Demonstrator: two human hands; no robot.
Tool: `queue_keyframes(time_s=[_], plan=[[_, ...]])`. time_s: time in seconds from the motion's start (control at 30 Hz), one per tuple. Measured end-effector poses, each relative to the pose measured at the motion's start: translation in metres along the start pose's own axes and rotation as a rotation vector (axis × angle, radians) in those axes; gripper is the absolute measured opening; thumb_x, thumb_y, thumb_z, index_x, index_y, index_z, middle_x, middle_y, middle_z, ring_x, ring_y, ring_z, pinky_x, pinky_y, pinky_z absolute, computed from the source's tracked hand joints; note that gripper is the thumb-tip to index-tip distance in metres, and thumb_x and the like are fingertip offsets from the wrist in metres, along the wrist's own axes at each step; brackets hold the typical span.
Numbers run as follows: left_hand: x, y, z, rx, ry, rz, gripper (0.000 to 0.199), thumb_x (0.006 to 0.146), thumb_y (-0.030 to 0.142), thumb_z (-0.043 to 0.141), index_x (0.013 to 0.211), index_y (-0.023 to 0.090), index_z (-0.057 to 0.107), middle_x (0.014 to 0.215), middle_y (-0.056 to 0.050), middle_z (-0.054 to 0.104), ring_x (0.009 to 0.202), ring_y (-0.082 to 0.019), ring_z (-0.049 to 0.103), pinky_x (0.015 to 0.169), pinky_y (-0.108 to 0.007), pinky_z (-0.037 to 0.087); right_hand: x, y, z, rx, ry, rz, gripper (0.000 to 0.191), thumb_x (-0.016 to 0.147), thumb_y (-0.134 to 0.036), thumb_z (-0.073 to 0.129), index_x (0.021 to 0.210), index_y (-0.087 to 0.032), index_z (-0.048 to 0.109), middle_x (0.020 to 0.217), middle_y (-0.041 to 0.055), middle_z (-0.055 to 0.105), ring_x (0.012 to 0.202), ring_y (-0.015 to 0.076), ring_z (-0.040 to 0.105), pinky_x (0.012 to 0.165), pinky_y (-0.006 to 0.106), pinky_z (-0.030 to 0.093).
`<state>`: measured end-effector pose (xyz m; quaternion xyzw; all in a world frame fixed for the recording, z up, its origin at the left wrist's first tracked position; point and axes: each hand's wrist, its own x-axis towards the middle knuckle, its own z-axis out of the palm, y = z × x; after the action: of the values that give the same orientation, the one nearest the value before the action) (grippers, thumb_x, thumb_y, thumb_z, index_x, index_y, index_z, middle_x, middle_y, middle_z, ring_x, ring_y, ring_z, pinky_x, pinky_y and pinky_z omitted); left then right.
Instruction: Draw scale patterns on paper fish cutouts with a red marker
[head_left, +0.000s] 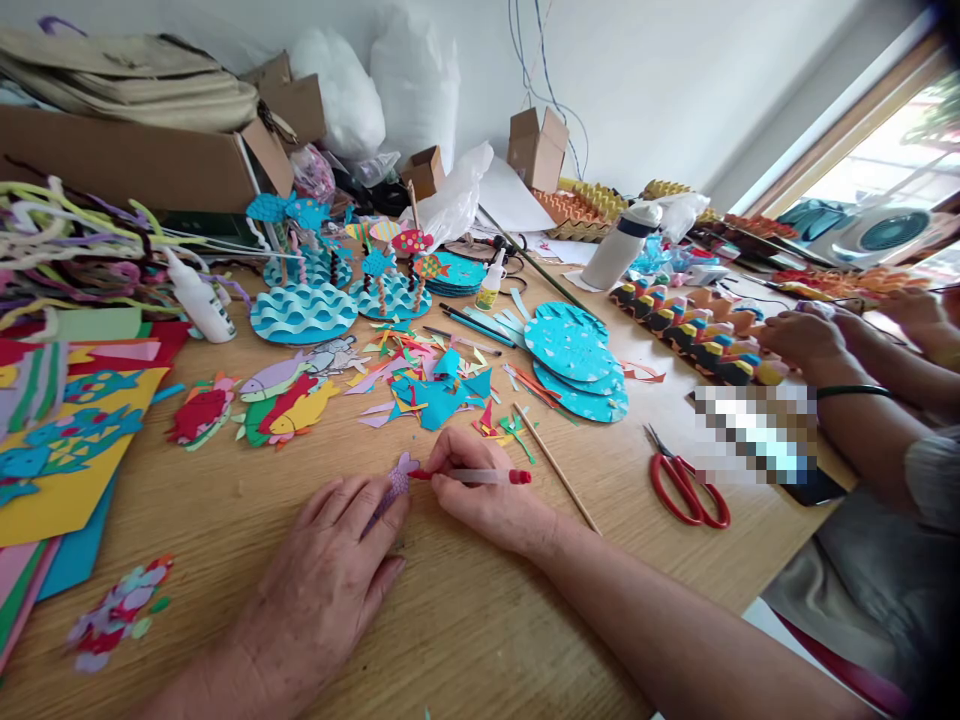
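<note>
A small purple paper fish (pixel 403 472) with drawn scales lies on the wooden table, mostly covered by my left hand (pixel 341 555). That hand rests on it with fingers stretched out, pressing it down. Between the fingers of my right hand (pixel 480 490) is a red felt-tip pen (pixel 480 477), its tip touching or just over the fish's tail. Beyond my hands are colourful paper scraps (pixel 435 385) and several cut paper fish (pixel 300 400). A thin wooden stick (pixel 559 470) lies beside my right wrist.
Red-handled scissors (pixel 690 490) lie to the right. Blue paper discs (pixel 577 350) are stacked ahead. Decorated wavy bases (pixel 304 313), a glue bottle (pixel 199 295) and coloured paper sheets (pixel 82 490) stand or lie left. Another person's hands (pixel 806 345) work at the right.
</note>
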<state>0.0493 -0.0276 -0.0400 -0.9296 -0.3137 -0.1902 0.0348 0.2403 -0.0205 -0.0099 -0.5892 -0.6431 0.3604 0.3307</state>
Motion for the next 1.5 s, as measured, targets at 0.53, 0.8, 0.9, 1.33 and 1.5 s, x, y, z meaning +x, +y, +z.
queue_keyframes(time_s=[0.53, 0.8, 0.9, 1.33, 1.5], plan=[[-0.003, -0.002, 0.002, -0.039, -0.021, -0.004, 0.039, 0.083, 0.020, 0.049, 0.122, 0.019, 0.050, 0.120, -0.008, 0.055, 0.106, -0.025, 0.050, 0.092, -0.043, 0.042, 0.003, 0.003, -0.004, 0.274, 0.139, -0.007, 0.006, 0.063, -0.014, 0.047, 0.065, -0.020, 0.048, 0.061, -0.0039, 0.049, 0.054, 0.0102, 0.043, 0.048, 0.020, 0.030], [-0.002, -0.006, 0.002, -0.085, 0.032, -0.049, 0.035, 0.086, 0.022, 0.046, 0.121, 0.023, 0.047, 0.120, -0.007, 0.053, 0.104, -0.022, 0.054, 0.088, -0.039, 0.047, 0.004, 0.012, -0.001, 0.301, 0.089, -0.180, 0.018, 0.086, -0.027, 0.047, 0.094, -0.020, 0.061, 0.075, 0.0005, 0.059, 0.070, 0.0123, 0.055, 0.061, 0.023, 0.040], [0.001, -0.011, 0.000, -0.072, 0.076, -0.056, 0.033, 0.087, 0.023, 0.043, 0.121, 0.022, 0.046, 0.117, -0.007, 0.055, 0.103, -0.022, 0.055, 0.087, -0.038, 0.048, 0.005, 0.015, -0.004, 0.182, 0.078, -0.200, 0.017, 0.087, -0.026, 0.047, 0.092, -0.020, 0.062, 0.080, 0.0019, 0.063, 0.074, 0.0132, 0.057, 0.065, 0.024, 0.042], [0.013, -0.024, -0.022, 0.039, -0.118, -0.062, 0.034, 0.071, 0.019, 0.058, 0.105, 0.020, 0.057, 0.104, -0.008, 0.063, 0.094, -0.025, 0.060, 0.080, -0.039, 0.051, 0.011, 0.013, -0.003, 0.378, 0.094, -0.099, 0.028, 0.082, -0.020, 0.045, 0.103, -0.020, 0.062, 0.095, 0.0055, 0.064, 0.077, 0.0138, 0.059, 0.066, 0.025, 0.044], [0.012, -0.022, -0.033, 0.024, -0.261, -0.113, 0.033, 0.073, 0.016, 0.056, 0.106, 0.021, 0.059, 0.102, -0.006, 0.064, 0.093, -0.023, 0.061, 0.079, -0.037, 0.051, 0.005, 0.008, -0.013, 0.571, -0.022, -0.186, 0.031, 0.081, -0.023, 0.048, 0.108, -0.024, 0.063, 0.105, 0.0064, 0.064, 0.083, 0.0150, 0.061, 0.068, 0.027, 0.045]])
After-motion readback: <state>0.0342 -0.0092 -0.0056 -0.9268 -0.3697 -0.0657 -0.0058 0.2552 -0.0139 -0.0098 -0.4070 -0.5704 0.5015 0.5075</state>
